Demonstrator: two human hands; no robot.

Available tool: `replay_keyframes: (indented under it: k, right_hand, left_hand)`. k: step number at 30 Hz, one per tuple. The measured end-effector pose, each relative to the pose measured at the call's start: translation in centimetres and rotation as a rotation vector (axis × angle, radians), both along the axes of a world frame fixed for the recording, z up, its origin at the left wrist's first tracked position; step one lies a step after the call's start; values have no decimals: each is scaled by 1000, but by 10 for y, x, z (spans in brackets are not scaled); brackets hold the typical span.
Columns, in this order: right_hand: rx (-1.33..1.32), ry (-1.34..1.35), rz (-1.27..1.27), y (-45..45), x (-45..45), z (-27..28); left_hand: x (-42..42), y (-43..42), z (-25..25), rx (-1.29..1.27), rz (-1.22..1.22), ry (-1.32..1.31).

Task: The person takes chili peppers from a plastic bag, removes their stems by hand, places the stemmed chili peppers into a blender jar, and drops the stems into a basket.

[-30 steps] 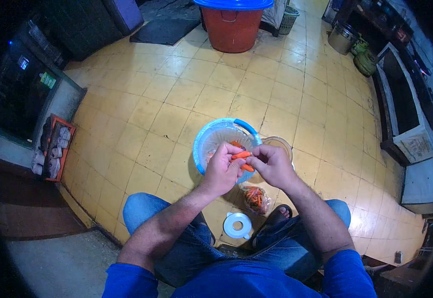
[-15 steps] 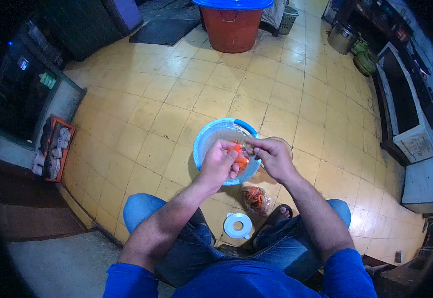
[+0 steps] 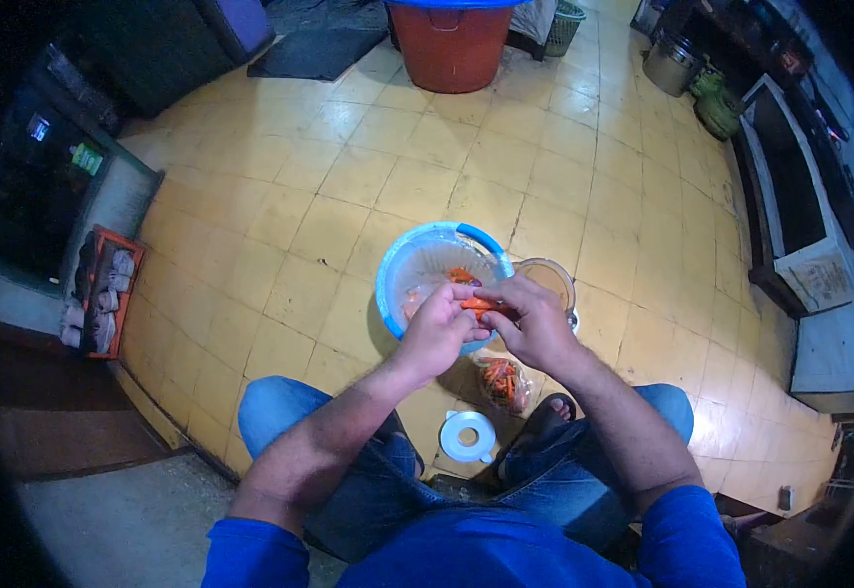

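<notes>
Orange pods (image 3: 479, 305) are held between the two hands, above the right-hand part of a blue basin (image 3: 384, 306). By the curled fingers of the left hand (image 3: 435, 326) they are gripped from one side; by the thumb and bent fingers of the right hand (image 3: 535, 321) they are grasped at the other end, though the fingertips are partly hidden. More orange pieces (image 3: 460, 276) are seen inside the basin, which is set on the tiled floor (image 3: 427, 176). Just beside its right rim, a round vessel (image 3: 571, 284) is partly covered by the right hand. A clear bag (image 3: 503, 384) filled with orange and red pods is placed nearer the person, and a white ring (image 3: 452, 437) is laid between the feet. Shoes are kept in an orange rack (image 3: 131, 292) at the floor's left edge.
</notes>
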State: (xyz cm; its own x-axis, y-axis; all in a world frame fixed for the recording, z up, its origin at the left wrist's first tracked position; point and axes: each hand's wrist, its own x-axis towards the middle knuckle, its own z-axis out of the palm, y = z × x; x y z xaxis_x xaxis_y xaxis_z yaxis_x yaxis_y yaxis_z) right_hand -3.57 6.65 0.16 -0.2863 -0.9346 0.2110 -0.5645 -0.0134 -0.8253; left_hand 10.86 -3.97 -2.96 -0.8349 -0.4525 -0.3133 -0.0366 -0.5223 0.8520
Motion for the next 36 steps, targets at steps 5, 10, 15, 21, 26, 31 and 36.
replay_keyframes:
  k: [5, 10, 15, 21, 26, 31, 36]
  right_hand:
    - [90, -28, 2, 2, -14, -2]
    - [222, 31, -183, 13, -63, 7]
    - [469, 564, -142, 29, -87, -15]
    - [897, 12, 493, 19, -53, -56]
    - [1139, 483, 769, 37, 14, -157]
    - [1155, 537, 288, 68, 44, -228]
    - [1033, 745, 278, 79, 63, -241]
  left_hand:
    - [1, 7, 6, -28, -85, 38]
    - [3, -3, 10, -149, -10, 28]
    - [9, -23, 36, -189, 138, -56]
    - [15, -30, 50, -219, 160, -37]
    - [13, -34, 48, -251, 173, -33]
    - [18, -40, 45, -276, 171, -28]
    - [20, -45, 37, -375, 161, -5]
